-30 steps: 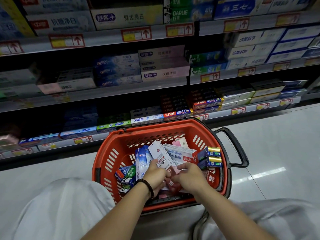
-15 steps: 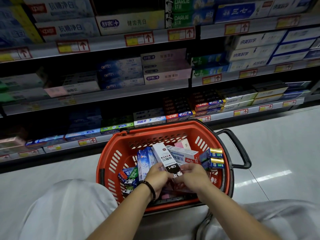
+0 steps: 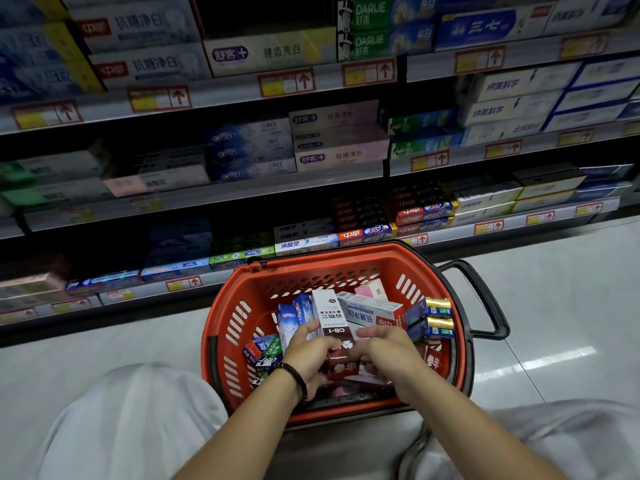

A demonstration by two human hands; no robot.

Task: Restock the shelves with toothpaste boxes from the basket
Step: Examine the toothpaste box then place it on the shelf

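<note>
A long white box [image 3: 329,311] with a maroon lower half, lettered CB-1, is held nearly upright in the middle of the red basket [image 3: 239,306]. It is grasped from 9 o'clock by the left hand [image 3: 306,355] and from 3 o'clock by the right hand [image 3: 389,351], with fingers curled round its maroon end. One basket is seen. Two blue-and-gold boxes [image 3: 429,308] are stacked at 3 o'clock of the held box. One pink box [image 3: 370,289] lies at 1 o'clock and two pale blue boxes [image 3: 289,318] at 10 o'clock. Stocked shelves [image 3: 259,192] are seen at 12 o'clock. Compared with a second ago, the box has been raised and its lettering uncovered.
</note>
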